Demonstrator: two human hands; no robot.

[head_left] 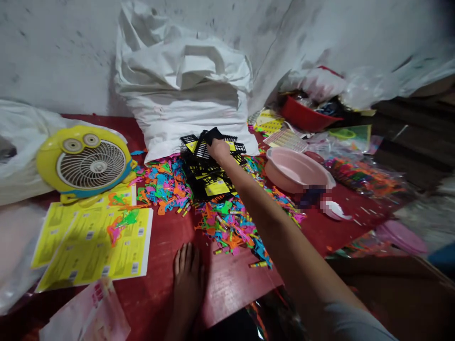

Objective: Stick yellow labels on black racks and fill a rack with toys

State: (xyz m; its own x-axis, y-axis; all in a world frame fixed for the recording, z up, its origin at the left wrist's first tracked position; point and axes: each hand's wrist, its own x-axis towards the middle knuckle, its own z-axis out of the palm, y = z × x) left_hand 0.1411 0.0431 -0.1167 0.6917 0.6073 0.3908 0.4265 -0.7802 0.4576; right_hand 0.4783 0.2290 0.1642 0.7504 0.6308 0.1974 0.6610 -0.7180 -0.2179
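Note:
My right hand (219, 149) reaches across to a stack of black slatted plastic pieces (203, 166), several of which carry yellow labels (216, 186). Its fingers are closed on a black plastic piece (213, 134) at the top of the stack; the fingertips are partly hidden. Around the stack's base lies a heap of small bright plastic pieces (165, 182) in orange, green, blue and pink. Small yellow-banded tubes (258, 264) are mixed in at the near edge. My left hand is out of view.
White sacks (192, 90) stand behind the stack. A yellow fan (94, 163) and printed yellow sheets (103, 244) are at left, a pink basin (298, 170) and red tub (307, 116) at right. A bare foot (188, 270) rests on the red surface (156, 255).

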